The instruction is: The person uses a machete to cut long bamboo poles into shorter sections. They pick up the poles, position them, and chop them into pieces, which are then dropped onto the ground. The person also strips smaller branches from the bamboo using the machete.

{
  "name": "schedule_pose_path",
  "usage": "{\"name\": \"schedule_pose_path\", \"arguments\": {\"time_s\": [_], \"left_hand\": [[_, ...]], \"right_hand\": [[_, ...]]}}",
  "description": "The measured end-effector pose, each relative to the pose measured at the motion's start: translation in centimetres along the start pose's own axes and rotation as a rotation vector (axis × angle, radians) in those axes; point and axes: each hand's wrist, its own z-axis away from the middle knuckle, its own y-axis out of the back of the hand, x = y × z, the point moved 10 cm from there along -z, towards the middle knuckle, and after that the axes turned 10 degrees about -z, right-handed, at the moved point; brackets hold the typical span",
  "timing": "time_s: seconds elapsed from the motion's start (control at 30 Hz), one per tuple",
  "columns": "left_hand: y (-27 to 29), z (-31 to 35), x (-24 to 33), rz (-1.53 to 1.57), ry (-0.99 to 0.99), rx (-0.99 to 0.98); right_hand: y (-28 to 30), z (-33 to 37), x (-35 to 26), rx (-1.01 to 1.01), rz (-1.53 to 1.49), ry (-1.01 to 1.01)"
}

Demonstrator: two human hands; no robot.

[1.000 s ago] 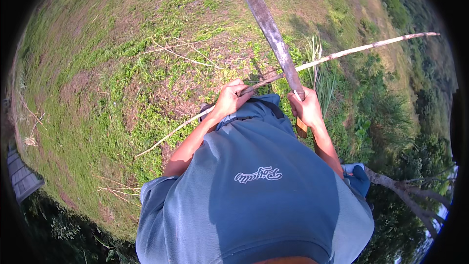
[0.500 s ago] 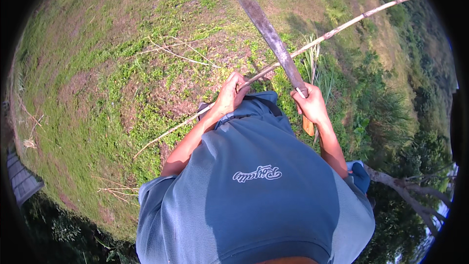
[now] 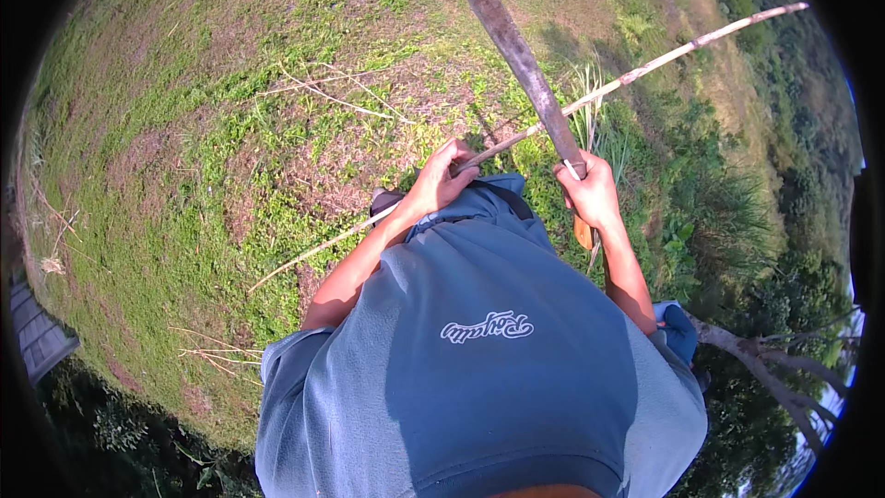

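Observation:
A long, thin pale stick point(image 3: 636, 74) slants across in front of me, its thicker end at the far right and its thin end low on the left. My left hand point(image 3: 442, 180) is closed around its middle, close to my waist. My right hand point(image 3: 590, 189) grips the handle of a machete point(image 3: 521, 55), whose wooden butt shows below the fist. The worn, dark blade points up and away to the left. It crosses the stick just beyond my right hand; whether it touches the stick I cannot tell.
Several cut thin sticks point(image 3: 336, 92) lie on the grass ahead, with more twigs point(image 3: 221, 355) at the left. Tall grass and bushes point(image 3: 719, 203) grow on the right, near a bare branching trunk point(image 3: 756, 364). A grey slatted surface point(image 3: 39, 337) shows at the far left edge.
The machete has shifted slightly right and up with my right hand. The far end of the stick has dipped a little, and my left hand still holds it.

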Motion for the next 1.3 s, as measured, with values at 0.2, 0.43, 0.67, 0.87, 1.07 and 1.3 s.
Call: {"name": "schedule_pose_path", "arguments": {"time_s": [0.2, 0.43, 0.67, 0.87, 1.07, 1.3], "left_hand": [[-0.3, 0.2, -0.9, 0.018, 0.044, -0.089], [0.4, 0.0, -0.4, -0.001, 0.004, 0.015], [1.5, 0.3, -0.9, -0.125, 0.033, 0.138], [2.9, 0.2, -0.6, -0.183, -0.006, 0.28], [3.0, 0.3, -0.6, -0.159, 0.039, 0.264], [3.6, 0.0, 0.5, -0.188, 0.067, 0.27]], "right_hand": [[6.1, -0.4, -2.0, 0.273, -0.028, 0.024], [-1.5, 1.3, 0.6, -0.048, -0.027, -0.103], [4.3, 0.8, -3.2, 0.259, 0.058, -0.005], [-2.7, 2.3, -1.4, 0.011, 0.077, -0.068], [1.9, 1.0, -3.3, 0.294, 0.042, 0.03], [-5.5, 1.5, 0.0, -0.039, -0.031, -0.052]]}}
